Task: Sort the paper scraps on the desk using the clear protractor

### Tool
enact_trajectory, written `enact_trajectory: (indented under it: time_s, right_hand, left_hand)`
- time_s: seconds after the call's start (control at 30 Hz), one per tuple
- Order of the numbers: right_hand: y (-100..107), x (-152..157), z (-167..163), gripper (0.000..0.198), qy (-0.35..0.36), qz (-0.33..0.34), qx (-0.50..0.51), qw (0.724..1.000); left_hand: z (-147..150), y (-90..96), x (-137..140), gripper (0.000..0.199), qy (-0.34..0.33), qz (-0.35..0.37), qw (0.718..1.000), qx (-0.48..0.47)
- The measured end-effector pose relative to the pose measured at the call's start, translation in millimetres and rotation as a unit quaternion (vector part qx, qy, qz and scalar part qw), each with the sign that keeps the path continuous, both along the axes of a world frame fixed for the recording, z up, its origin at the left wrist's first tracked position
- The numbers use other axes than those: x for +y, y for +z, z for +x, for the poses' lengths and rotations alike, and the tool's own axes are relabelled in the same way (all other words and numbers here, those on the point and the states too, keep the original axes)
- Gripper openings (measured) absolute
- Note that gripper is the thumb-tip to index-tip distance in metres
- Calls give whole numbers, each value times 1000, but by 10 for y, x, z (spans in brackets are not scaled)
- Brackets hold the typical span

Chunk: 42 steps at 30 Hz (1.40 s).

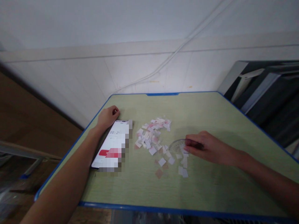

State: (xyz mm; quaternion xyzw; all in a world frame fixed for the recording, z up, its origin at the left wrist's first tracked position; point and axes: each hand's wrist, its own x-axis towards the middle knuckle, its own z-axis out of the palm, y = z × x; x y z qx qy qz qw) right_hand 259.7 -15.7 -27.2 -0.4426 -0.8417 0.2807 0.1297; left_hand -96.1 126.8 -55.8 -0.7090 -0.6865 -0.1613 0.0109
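Observation:
My right hand [201,146] pinches one end of a clear plastic protractor [177,145], its curved edge pointing left. The protractor is just above or touching a few paper squares; which of the two I cannot tell. A loose heap of small white and pinkish paper pieces [151,133] lies to its left, with several stray squares [162,161] nearer the front. My left hand [109,115] rests on the table in a loose fist, with nothing visible in it. Beside that forearm lies a phone [111,143] with a lit timer screen, its right side blurred out.
The pale green table [140,189] has a blue rim and stands against a white wall [140,71]. A white cable [163,63] runs down the wall. Dark panels [268,93] lean at the right, and a brown board [30,102] stands at the left.

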Motion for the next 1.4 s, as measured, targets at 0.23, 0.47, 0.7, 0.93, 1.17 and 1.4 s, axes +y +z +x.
enact_trajectory:
  time_s: [0.23, 0.47, 0.7, 0.93, 1.17, 1.4]
  right_hand:
    - [26, 18, 25, 23, -9, 25, -30, 999]
    - [22, 7, 76, 22, 7, 37, -74, 997]
    - [23, 14, 56, 27, 22, -14, -61, 998]
    - [100, 22, 117, 29, 9, 21, -86, 996]
    - [163, 20, 165, 30, 31, 0, -81, 996]
    - [171, -25, 134, 30, 50, 12, -98, 994]
  left_hand:
    - [17, 18, -16, 26, 1, 0, 1000, -4]
    - [11, -2, 1, 25, -5, 4, 1000, -9]
    - [18, -13, 21, 24, -2, 2, 1000, -6]
    - [20, -9, 9, 25, -7, 6, 1000, -5]
    - [24, -5, 8, 25, -2, 3, 1000, -1]
    - [11, -15, 14, 25, -12, 6, 1000, -4]
